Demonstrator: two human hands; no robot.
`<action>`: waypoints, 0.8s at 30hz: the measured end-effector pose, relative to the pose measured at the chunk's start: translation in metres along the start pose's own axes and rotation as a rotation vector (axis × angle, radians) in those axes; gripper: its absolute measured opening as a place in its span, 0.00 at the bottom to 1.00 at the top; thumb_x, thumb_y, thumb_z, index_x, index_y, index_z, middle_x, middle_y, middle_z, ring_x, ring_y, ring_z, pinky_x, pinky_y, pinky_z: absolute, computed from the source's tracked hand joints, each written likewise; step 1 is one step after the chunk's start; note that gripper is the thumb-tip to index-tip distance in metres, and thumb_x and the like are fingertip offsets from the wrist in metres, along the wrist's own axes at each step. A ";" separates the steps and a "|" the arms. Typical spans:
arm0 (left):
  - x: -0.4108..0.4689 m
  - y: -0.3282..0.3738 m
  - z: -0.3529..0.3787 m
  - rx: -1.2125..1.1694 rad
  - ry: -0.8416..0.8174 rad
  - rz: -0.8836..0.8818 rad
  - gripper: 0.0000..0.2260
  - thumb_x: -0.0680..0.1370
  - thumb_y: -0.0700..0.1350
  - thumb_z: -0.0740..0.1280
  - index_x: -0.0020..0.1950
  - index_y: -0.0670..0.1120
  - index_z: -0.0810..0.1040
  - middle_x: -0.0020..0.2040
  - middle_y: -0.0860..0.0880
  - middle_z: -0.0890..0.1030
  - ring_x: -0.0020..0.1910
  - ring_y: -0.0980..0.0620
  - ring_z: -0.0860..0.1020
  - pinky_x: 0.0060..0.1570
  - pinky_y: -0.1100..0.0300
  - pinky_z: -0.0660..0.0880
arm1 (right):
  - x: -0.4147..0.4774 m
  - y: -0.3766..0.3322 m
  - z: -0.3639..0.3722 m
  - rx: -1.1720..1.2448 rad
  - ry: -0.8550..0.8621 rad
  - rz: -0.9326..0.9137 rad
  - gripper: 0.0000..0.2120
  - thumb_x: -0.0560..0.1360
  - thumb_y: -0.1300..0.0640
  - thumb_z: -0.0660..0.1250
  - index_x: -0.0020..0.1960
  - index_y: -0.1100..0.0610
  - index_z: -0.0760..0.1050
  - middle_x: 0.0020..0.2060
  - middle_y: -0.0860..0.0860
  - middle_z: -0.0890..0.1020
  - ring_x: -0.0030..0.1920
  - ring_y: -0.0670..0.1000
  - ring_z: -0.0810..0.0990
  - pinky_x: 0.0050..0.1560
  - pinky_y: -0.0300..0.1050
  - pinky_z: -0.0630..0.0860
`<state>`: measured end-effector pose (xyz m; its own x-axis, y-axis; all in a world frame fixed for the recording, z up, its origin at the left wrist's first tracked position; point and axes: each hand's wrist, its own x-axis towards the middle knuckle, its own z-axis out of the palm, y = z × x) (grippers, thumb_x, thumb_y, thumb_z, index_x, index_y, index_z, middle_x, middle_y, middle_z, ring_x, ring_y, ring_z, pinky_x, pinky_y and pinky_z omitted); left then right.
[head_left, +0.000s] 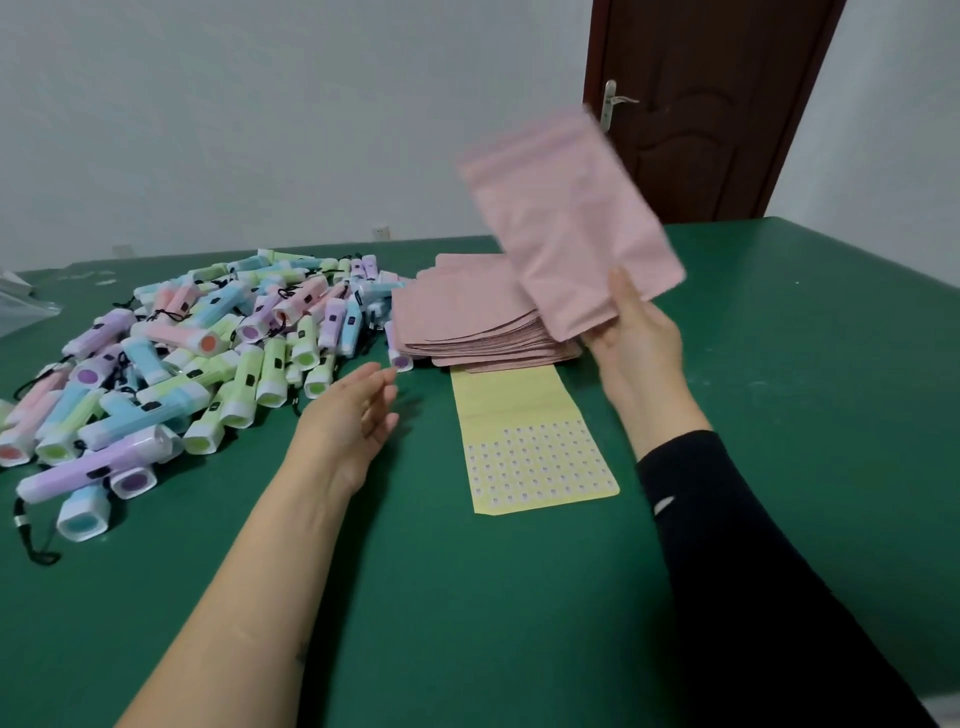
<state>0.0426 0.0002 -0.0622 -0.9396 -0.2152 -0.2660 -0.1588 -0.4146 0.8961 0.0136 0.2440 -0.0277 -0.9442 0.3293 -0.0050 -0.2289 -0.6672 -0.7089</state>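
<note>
My right hand (636, 332) grips a pink zip bag (566, 218) by its lower edge and holds it raised and tilted, blurred, above a stack of like pink bags (467, 317). My left hand (361, 405) hovers over the green table (467, 597) with fingers relaxed and holds nothing. It lies just right of a heap of pastel flashlights (171, 353) in pink, blue, green and purple, several with black wrist cords. One small purple flashlight (401, 361) lies near the left fingertips.
A yellow sheet of small round stickers (535, 441) lies in front of the bag stack, partly tucked under it. Clear plastic wrap (23, 304) sits at the far left edge. A dark wooden door (696, 104) stands behind the table.
</note>
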 end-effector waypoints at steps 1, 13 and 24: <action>0.000 0.000 0.001 -0.020 0.018 -0.016 0.05 0.81 0.41 0.65 0.53 0.50 0.78 0.39 0.57 0.83 0.32 0.63 0.78 0.40 0.65 0.73 | 0.010 -0.005 -0.011 -0.011 0.092 -0.044 0.07 0.77 0.60 0.69 0.53 0.61 0.78 0.48 0.55 0.86 0.47 0.52 0.86 0.45 0.47 0.82; -0.003 -0.004 0.011 0.046 -0.009 0.027 0.06 0.80 0.41 0.65 0.50 0.50 0.80 0.38 0.57 0.82 0.33 0.62 0.77 0.42 0.63 0.74 | 0.075 0.005 -0.057 -0.590 0.484 -0.029 0.14 0.76 0.62 0.67 0.61 0.62 0.72 0.50 0.56 0.81 0.44 0.55 0.83 0.48 0.50 0.82; -0.003 -0.008 0.015 0.131 -0.041 0.034 0.08 0.81 0.41 0.64 0.57 0.49 0.80 0.38 0.58 0.83 0.32 0.63 0.78 0.40 0.64 0.75 | 0.060 0.019 -0.052 -1.887 0.161 -0.232 0.23 0.79 0.55 0.59 0.73 0.47 0.64 0.78 0.54 0.52 0.77 0.59 0.46 0.72 0.67 0.47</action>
<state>0.0423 0.0180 -0.0633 -0.9564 -0.1892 -0.2225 -0.1626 -0.2878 0.9438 -0.0348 0.2862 -0.0780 -0.8840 0.4167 0.2119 0.2945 0.8485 -0.4398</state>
